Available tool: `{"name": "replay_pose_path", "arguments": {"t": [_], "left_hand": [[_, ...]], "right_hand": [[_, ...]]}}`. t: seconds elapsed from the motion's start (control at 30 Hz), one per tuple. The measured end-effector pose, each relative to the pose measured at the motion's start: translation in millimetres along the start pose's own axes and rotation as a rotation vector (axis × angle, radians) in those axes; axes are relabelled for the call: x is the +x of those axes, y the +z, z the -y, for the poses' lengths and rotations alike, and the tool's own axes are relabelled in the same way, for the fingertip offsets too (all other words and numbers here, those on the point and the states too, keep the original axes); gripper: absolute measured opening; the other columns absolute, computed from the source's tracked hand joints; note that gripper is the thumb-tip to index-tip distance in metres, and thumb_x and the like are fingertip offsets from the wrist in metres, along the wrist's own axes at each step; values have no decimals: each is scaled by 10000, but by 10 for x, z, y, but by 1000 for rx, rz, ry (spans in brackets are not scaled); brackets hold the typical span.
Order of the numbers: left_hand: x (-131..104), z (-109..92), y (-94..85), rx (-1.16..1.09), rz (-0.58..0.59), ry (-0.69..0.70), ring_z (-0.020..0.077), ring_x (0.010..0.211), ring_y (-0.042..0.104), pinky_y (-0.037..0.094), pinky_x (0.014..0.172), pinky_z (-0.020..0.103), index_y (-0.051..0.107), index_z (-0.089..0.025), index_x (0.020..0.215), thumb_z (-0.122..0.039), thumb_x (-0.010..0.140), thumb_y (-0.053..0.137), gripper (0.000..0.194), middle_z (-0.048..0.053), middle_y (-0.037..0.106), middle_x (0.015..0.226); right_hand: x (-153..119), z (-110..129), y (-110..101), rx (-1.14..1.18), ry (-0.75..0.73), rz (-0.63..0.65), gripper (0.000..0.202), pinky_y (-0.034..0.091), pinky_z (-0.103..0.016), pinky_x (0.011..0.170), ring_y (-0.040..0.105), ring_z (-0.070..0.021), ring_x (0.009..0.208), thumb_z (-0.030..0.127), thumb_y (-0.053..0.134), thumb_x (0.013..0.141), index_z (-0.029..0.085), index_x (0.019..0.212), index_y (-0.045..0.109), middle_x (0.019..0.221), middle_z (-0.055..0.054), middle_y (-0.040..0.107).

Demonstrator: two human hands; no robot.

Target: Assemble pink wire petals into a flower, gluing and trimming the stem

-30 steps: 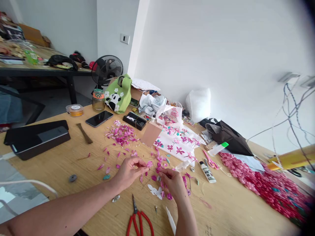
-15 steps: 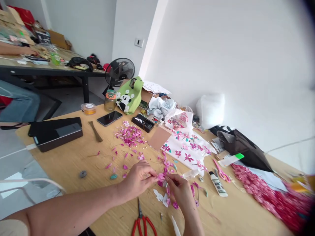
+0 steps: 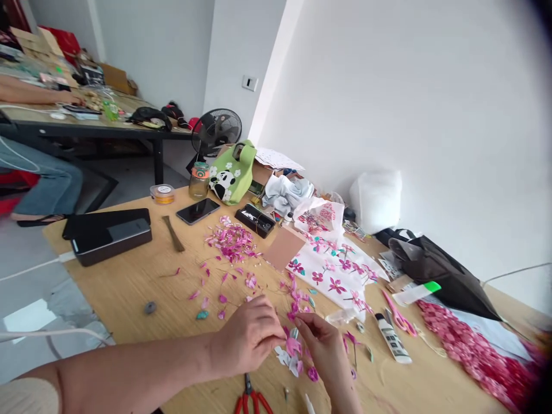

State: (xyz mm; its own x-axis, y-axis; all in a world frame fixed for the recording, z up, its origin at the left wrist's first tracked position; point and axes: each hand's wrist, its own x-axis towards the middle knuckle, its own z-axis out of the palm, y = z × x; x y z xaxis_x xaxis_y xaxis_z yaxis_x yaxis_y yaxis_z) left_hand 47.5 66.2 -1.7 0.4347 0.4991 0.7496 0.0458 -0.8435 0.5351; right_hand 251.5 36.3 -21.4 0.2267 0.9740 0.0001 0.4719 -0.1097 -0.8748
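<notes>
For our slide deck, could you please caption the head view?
Two bare hands work among pink petals, red-handled pliers nearby.

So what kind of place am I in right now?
Probably a small craft workshop: pink petals are heaped on the wooden table, red-handled pliers lie nearby, and another person works at a second table.

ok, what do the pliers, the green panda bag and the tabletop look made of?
Pliers: likely steel, plastic or rubber grips; dark jaws, smooth red handles.
Green panda bag: probably knit or felt fabric, matte; soft, bending shape.
Tabletop: wood or wood-look laminate, low sheen; light brown with visible grain.
</notes>
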Motion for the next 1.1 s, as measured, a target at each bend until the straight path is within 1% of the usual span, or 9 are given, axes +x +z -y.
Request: {"name": "replay_pose_path", "arguments": {"t": [0.07,0.23,0.4,0.53,0.67,0.93,1.1], "left_hand": [[-2,-29,-11,23,16,40,157,705,536,461,726,286,653,-128,747,-104,835,579,117,60,653,663],[-4,-49,-12,51,21,84,157,692,530,471,704,281,652,-134,757,-113,850,554,136,59,650,655],[-15,-35,5,50,38,99,159,692,522,466,670,269,640,-134,757,-92,844,538,141,61,645,656],[-18,-45,1,51,46,98,158,689,516,465,683,275,634,-138,765,-89,846,526,144,57,637,657],[-11,-60,-2,50,41,93,157,693,516,462,683,270,634,-136,763,-87,846,528,144,58,633,661],[-29,-49,12,43,56,89,163,697,515,454,671,273,635,-137,752,-104,847,537,140,61,628,654],[-35,-39,29,18,56,55,163,704,512,453,671,275,635,-136,751,-105,831,571,107,55,639,653]], "right_hand": [[11,-31,15,-19,0,0,388,404,-280,593,525,-186,617,523,648,707,150,795,713,669,-51,651],[6,-69,35,-56,-25,-22,338,407,-266,579,530,-176,599,495,641,724,174,788,723,670,-42,666],[-12,-8,42,-147,-81,-53,283,400,-262,585,520,-169,592,451,614,752,195,756,735,685,-36,676],[-17,42,43,-184,-119,-29,260,398,-263,608,540,-178,630,413,585,778,200,764,733,715,-40,676],[-24,68,36,-213,-145,-9,280,397,-268,631,551,-188,661,412,549,805,194,745,714,722,-46,663],[-19,106,26,-213,-120,5,250,394,-294,660,549,-207,693,387,554,770,187,714,695,726,-55,656],[-15,104,30,-188,-77,6,246,401,-301,683,560,-214,714,393,577,744,182,759,703,760,-58,674]]}}
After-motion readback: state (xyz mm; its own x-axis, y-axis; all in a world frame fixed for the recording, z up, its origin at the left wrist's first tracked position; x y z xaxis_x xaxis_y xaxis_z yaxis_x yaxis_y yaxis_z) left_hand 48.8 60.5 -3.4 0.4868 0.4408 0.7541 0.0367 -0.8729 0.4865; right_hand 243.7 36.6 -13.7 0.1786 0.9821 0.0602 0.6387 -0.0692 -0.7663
